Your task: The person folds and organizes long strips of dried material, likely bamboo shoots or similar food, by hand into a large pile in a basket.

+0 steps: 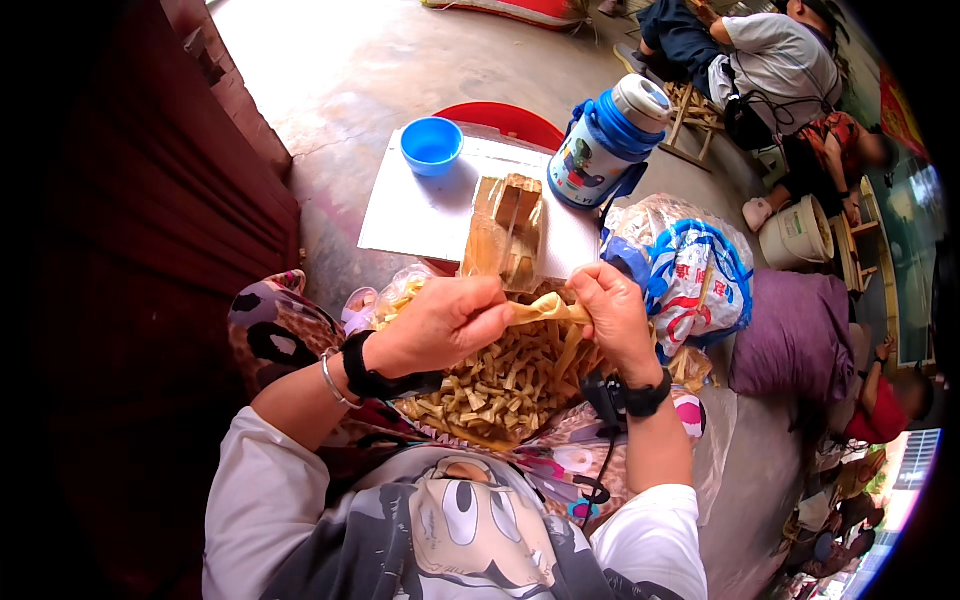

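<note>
A pale yellow, flexible flat strip (550, 309) is stretched between my two hands, bunched or folded at its middle. My left hand (445, 325) pinches one end between thumb and fingers. At the other end my right hand (612, 312) is closed on the strip, and a loose tail hangs below it. Under both hands, a heap of small yellow knotted pieces (500, 395) rests at my lap. Just beyond, a bundle of brown-yellow strips (485, 235) in clear wrapping lies on a white board (390, 215).
A blue cup (431, 146) and a blue-and-white flask (612, 140) stand on the board, with a red round surface (510, 122) behind. At right lies a printed plastic bag (695, 275). Other people sit farther right near a white bucket (797, 232). A dark red curtain (180, 200) hangs left.
</note>
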`<state>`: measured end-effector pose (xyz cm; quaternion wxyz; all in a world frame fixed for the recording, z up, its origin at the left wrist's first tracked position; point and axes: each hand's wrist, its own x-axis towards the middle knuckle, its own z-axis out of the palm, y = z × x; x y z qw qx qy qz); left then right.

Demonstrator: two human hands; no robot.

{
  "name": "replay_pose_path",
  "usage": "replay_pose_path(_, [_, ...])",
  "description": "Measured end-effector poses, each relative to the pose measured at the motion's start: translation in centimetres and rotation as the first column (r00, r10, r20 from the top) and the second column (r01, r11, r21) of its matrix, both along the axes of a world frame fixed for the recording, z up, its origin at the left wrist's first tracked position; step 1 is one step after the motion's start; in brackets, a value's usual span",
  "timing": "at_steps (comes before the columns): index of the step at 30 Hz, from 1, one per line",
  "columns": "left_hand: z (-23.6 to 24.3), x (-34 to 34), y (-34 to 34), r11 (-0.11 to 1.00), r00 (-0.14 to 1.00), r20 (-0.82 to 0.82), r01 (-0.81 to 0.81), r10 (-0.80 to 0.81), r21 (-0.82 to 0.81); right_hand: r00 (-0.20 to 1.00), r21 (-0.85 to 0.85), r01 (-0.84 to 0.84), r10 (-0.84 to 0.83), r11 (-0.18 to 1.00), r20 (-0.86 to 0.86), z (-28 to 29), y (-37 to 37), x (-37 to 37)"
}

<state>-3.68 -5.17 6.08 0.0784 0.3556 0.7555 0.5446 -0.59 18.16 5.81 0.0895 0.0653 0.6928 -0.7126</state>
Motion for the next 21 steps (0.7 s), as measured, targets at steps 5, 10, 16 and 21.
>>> replay_pose_path(5, [-0.4, 0.0, -0.2, 0.988, 0.985, -0.078, 0.153, -0.154, -0.011, 0.975, 0.22, 0.109, -0.061, 0.969, -0.212, -1.3, -0.9, 0.2])
replay_pose_path(10, [-1.9, -0.4, 0.7, 0.961, 0.773, 0.591, 0.087, -0.232, 0.263, 0.975, 0.363, 0.043, 0.04, 0.931, -0.217, -2.1, -1.5, 0.8])
replay_pose_path(16, [-1.8, 0.1, 1.0, 0.9, 0.463, 0.772, 0.207, -0.435, 0.384, 0.933, 0.545, 0.062, 0.144, 0.836, -0.328, -2.2, -3.2, 0.9])
replay_pose_path(21, [-1.7, -1.3, -0.1, 0.832, 0.166, 0.816, 0.168, -0.553, 0.529, 0.936, 0.537, 0.06, 0.139, 0.842, -0.323, -0.9, -3.1, 0.9])
